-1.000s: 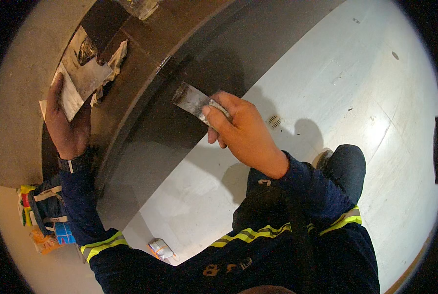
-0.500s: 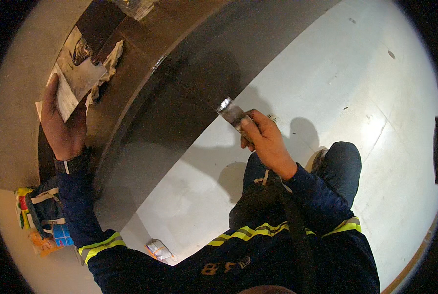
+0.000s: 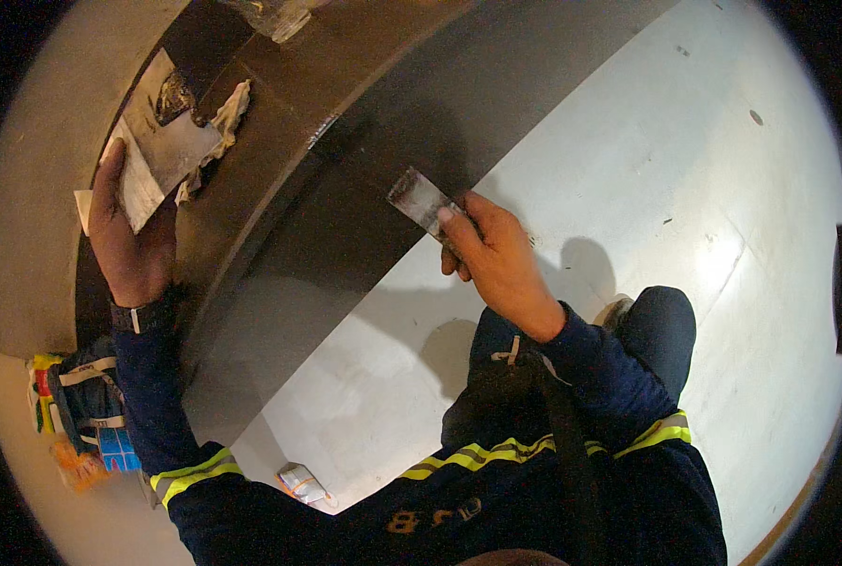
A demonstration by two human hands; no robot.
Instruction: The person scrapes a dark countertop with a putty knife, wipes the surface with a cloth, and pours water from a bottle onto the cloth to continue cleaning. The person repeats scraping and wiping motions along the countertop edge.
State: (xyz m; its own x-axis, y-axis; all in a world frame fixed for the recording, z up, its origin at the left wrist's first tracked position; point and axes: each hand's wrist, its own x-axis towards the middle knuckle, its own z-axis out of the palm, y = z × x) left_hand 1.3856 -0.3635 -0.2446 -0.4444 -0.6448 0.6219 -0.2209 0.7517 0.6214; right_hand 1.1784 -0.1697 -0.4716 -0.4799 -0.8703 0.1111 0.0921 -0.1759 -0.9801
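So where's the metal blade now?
The metal blade is just above the middle of the head view, in the right hand, seen against the dark surface.

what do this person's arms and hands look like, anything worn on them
The left hand and right hand are both bare, without gloves. The left sleeve and right sleeve are long and dark navy, each with a bright yellow-green and grey band. On the left side, a dark strap with a small pale strip sits between hand and sleeve; none shows on the right.
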